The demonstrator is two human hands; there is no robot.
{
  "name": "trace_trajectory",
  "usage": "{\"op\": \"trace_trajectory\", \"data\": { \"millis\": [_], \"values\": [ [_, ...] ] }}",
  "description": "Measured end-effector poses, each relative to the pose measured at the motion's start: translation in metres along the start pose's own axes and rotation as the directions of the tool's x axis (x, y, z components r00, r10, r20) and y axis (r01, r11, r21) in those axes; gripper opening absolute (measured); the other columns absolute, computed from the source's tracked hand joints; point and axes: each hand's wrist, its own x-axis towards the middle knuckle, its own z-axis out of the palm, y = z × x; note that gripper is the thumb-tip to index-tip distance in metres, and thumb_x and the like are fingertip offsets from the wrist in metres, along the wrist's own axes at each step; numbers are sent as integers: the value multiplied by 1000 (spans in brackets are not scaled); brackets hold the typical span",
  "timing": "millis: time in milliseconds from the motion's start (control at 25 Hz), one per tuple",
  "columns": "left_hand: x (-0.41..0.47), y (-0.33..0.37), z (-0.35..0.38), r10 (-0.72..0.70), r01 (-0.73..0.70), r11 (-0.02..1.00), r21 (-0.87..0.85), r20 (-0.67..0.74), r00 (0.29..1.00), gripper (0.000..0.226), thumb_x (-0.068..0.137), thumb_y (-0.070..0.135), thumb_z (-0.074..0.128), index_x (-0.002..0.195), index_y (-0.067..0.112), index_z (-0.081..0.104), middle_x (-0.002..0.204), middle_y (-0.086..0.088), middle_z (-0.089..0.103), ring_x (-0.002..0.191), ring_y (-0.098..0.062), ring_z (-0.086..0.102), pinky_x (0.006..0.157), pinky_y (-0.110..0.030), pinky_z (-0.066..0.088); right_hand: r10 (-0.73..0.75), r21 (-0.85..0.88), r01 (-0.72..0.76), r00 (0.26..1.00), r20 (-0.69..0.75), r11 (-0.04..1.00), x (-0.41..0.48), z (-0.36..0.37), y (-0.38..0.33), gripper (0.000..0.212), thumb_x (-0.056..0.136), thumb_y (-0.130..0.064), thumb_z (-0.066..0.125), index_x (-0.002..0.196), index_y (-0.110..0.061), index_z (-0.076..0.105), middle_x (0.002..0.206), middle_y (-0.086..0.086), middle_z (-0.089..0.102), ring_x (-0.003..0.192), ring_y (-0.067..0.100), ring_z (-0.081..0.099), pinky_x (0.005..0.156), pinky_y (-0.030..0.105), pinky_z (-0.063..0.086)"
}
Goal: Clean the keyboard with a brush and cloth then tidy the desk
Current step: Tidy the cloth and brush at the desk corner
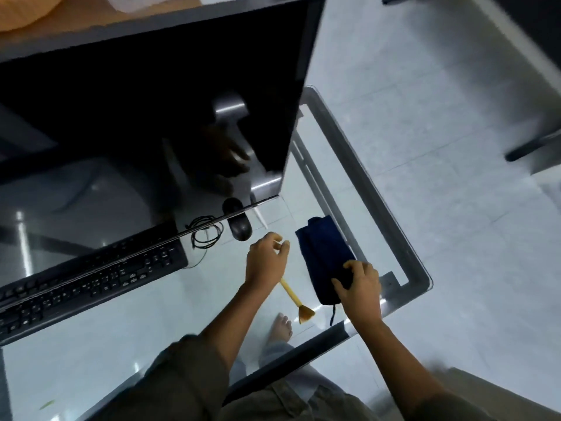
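A black keyboard [91,275] lies on the glass desk [100,354], partly under the monitor's lower edge. My left hand [265,259] grips the handle of a yellow brush [296,300], whose bristles point toward me just above the glass. To its right a folded dark blue cloth [323,256] lies on the desk. My right hand [359,288] rests on the cloth's near end, fingers curled over its edge.
A big dark monitor [151,101] fills the upper left. A black mouse [239,227] and a coiled cable [206,232] lie behind my left hand. The desk's metal frame [379,214] runs along the right edge. My bare foot [280,328] shows through the glass.
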Motion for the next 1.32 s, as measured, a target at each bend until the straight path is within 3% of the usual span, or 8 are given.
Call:
{"op": "trace_trajectory", "data": {
  "millis": [160, 320, 440, 560, 920, 1000, 1160, 1320],
  "values": [
    [23, 33, 47, 32, -54, 980, 189, 121, 992, 37, 95, 43, 58, 109, 9, 60, 108, -10, 65, 103, -29, 60, 75, -34, 44, 0, 3, -1, 999, 50, 1000, -4, -10, 25, 33, 85, -26, 70, 117, -25, 62, 121, -2, 57, 115, 20, 51, 103, 38, 38],
    [29, 54, 68, 61, -71, 943, 324, 40, 997, 32, 95, 39, 61, 106, 10, 67, 105, -10, 67, 97, -30, 64, 68, -34, 44, -36, 92, 36, 999, -1, 995, 2, -21, 33, 24, 91, -20, 63, 114, -22, 70, 116, 0, 66, 109, 18, 58, 98, 46, 49],
    [31, 65, 58, 72, -82, 901, 426, 40, 997, 34, 95, 35, 63, 69, 13, 59, 77, -7, 61, 80, -30, 65, 58, -31, 39, -73, 187, 80, 996, -48, 979, 14, -41, 31, 22, 93, -16, 59, 111, -21, 70, 109, -2, 68, 101, 16, 61, 93, 42, 52],
    [26, 83, 35, 100, -84, 879, 469, -8, 995, 43, 95, 36, 59, 60, 13, 50, 62, -2, 52, 64, -26, 55, 53, -29, 32, -130, 269, 151, 987, -94, 951, 38, -77, 19, 20, 93, -14, 61, 108, -20, 71, 103, -4, 68, 97, 14, 61, 91, 37, 53],
    [-6, 120, -27, 107, -123, 992, -36, -293, 950, 41, 91, 31, 62, 62, 5, 51, 49, 2, 45, 48, -12, 42, 47, -26, 37, -426, 249, 512, 843, -328, 822, 93, -148, -36, 21, 87, -5, 67, 101, -18, 75, 92, -11, 64, 94, 7, 53, 79, 6, 41],
    [-19, 106, -13, 89, -102, 994, -36, -263, 961, 42, 92, 31, 63, 60, 9, 47, 50, 3, 46, 47, -10, 42, 44, -18, 33, -456, 185, 518, 841, -291, 835, 93, -133, -22, 21, 85, -7, 70, 99, -22, 75, 91, -15, 63, 93, 6, 51, 82, 11, 43],
    [-41, 53, 33, -54, 52, 988, 147, 12, 998, 42, 93, 37, 61, 59, 16, 48, 55, 2, 53, 53, -11, 51, 48, -24, 36, -275, 123, 282, 959, -72, 951, 76, -80, 23, 21, 83, -11, 71, 98, -24, 75, 93, -8, 66, 98, 20, 56, 89, 52, 49],
    [-47, 17, 49, -104, 78, 972, 222, 111, 988, 40, 96, 43, 58, 66, 16, 55, 62, 2, 59, 60, -13, 56, 51, -21, 38, -277, 173, 260, 957, 85, 950, 32, -36, 22, 17, 87, -21, 71, 104, -23, 72, 96, -12, 62, 91, 12, 59, 86, 40, 53]
  ]
}}
